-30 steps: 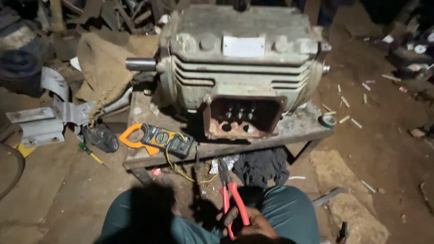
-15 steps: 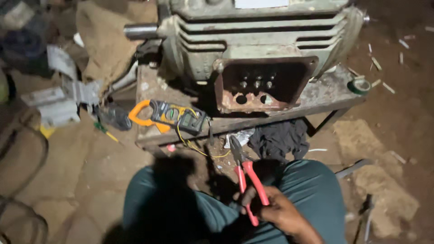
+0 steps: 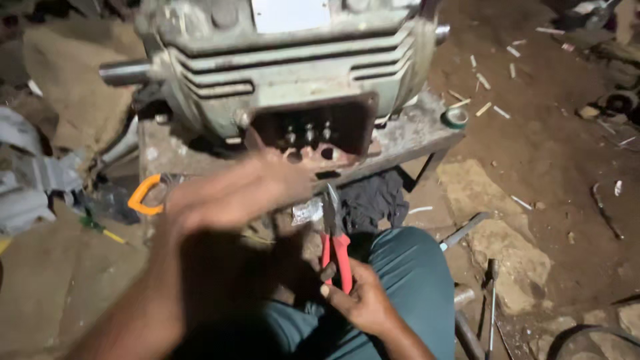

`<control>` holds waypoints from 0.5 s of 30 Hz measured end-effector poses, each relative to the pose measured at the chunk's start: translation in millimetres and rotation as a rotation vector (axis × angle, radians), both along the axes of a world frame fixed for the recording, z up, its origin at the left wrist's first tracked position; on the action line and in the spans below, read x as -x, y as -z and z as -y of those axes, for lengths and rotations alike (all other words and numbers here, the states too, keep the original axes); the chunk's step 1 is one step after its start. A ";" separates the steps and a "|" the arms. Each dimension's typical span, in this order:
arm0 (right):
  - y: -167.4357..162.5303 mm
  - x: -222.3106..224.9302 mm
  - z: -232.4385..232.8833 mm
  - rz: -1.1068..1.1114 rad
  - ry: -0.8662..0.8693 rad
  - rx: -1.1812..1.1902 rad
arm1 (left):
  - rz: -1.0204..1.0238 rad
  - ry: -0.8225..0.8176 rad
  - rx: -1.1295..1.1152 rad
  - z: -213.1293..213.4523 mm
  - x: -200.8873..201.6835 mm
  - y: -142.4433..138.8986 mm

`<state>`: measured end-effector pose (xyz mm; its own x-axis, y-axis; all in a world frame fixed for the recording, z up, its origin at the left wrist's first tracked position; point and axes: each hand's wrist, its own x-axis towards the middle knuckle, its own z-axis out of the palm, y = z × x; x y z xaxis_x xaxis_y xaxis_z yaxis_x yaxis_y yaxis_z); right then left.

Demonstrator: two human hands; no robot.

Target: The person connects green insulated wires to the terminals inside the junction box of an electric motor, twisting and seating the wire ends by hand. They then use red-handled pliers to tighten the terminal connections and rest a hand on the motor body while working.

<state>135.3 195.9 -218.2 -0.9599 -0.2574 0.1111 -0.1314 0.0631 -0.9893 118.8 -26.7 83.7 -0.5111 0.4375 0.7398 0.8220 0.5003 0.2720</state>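
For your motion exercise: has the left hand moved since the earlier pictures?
Yes. The left hand has come into view, now reaching over the orange meter toward the motor.

A rough repair workshop: big electric motor (image 3: 287, 73) on a worn bench (image 3: 413, 133) just beyond the hand (image 3: 363, 303), dirt floor (image 3: 553, 160) around.

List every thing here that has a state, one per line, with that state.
Grey-green ribbed electric motor: lying on the worn metal bench, terminal box open, studs bare.
Red-handled pliers: upright, nose closed, gripped.
Right hand: closed around the pliers' handles.
Left hand: empty, fingers spread, blurred, raised before the bench.
Orange clamp meter: lying on the bench, mostly hidden.
Green tape roll: lying flat on the bench corner.
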 end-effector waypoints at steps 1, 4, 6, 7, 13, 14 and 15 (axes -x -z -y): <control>-2.9 2.8 1.2 -0.004 0.030 -0.013 | -0.102 -0.062 0.090 -0.4 24.6 -10.6; -0.5 15.4 4.9 0.016 0.037 0.188 | -0.329 -0.173 0.314 -5.9 86.3 -33.5; 11.6 21.6 5.2 0.105 0.071 0.267 | -0.369 -0.326 0.507 -10.3 126.3 -42.1; 19.7 27.3 3.9 0.171 0.123 0.259 | -0.272 -0.303 0.566 -10.0 139.2 -42.3; 61.0 76.3 -11.1 0.252 -0.165 0.403 | -0.513 -0.288 0.733 -24.2 175.6 -20.3; 65.2 79.6 -9.8 0.267 -0.241 0.421 | -0.552 -0.298 0.740 -24.3 176.2 -13.9; 67.8 82.9 -9.2 0.281 -0.289 0.428 | -0.590 -0.303 0.744 -24.1 177.0 -7.6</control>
